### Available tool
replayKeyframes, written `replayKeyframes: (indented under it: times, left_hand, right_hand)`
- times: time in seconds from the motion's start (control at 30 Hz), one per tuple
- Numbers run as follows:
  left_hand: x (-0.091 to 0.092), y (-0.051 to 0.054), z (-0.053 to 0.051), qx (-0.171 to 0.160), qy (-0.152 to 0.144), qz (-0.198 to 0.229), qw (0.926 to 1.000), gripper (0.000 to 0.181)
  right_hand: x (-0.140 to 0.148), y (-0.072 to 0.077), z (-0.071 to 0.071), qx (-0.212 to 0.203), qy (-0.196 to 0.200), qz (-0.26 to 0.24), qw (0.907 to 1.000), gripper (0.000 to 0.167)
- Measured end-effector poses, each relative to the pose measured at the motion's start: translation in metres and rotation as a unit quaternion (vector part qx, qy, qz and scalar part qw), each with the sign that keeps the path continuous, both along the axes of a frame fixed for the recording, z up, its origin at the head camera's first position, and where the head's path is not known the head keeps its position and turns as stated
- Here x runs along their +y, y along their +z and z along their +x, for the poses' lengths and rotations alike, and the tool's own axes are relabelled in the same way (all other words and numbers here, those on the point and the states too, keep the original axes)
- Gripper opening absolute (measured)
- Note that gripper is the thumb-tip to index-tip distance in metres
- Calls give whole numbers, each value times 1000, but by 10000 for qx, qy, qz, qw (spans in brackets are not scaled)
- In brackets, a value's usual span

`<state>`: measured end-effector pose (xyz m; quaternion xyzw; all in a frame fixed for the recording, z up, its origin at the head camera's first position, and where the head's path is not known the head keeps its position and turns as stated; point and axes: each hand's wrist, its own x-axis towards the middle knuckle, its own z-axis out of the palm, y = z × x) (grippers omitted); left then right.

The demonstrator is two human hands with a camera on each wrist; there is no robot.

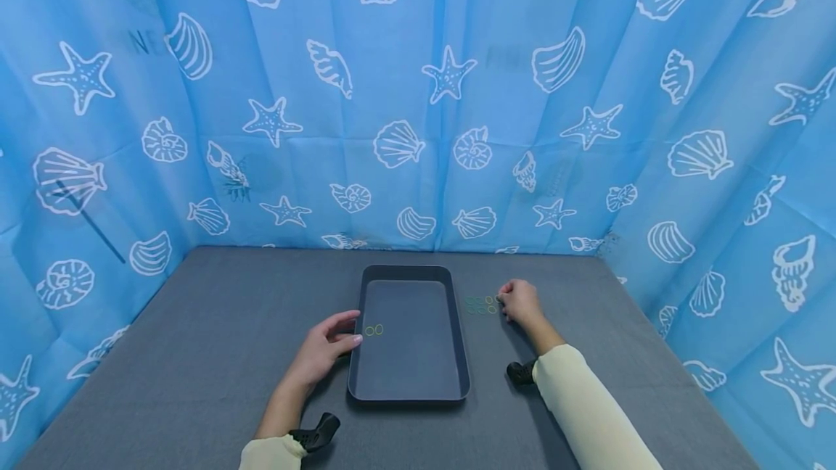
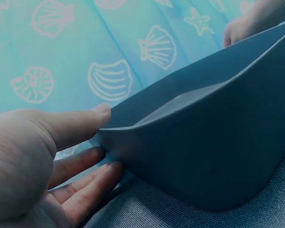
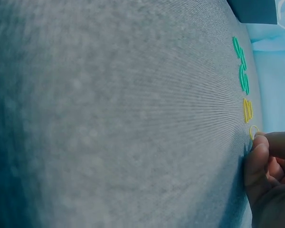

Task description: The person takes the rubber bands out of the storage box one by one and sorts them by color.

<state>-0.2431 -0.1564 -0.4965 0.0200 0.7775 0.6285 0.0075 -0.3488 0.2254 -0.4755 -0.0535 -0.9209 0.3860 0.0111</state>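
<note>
A dark grey rectangular tray (image 1: 413, 394) lies on the table. At its left side my left hand (image 1: 316, 354) grips the rim, the thumb over the edge and other fingers against the outer wall in the left wrist view. Inside the tray, near that hand, lie two thin yellow rubber bands (image 1: 379, 329). To the right of the tray, my right hand (image 1: 520, 301) pinches a yellow rubber band (image 3: 254, 132) between thumb and index finger, close to the table. Beside it are two more yellow rubber bands (image 3: 247, 110) and several green rubber bands (image 3: 243, 79) in short rows.
A grey cloth covers the table (image 1: 261, 296). Blue curtains (image 1: 418, 107) with white shell and starfish prints hang around its back and sides. Each wrist wears a black camera mount, the left one (image 1: 316, 432) near the tray's lower left corner.
</note>
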Motion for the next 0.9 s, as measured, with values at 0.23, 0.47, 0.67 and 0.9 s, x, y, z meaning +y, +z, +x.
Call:
replayKeyframes:
  times: [0.23,0.47,0.67,0.9]
  left_hand:
    - [0,1,-1,-57,22,21,10000,43]
    - [0,0,-1,-46,3,17,10000,43]
    - [1,1,-1,-61,12,-13,10000,44]
    - [1,1,0,-35,21,13,10000,44]
  right_hand:
    - [1,0,-2,-7,-161,-287,9995,4]
    - [-5,6,-5,303,-138,-310,9990,7]
    - [-19,19,-6,626,-155,-399,9971,9]
    - [-39,32,-9,669,57,-505,9965,11]
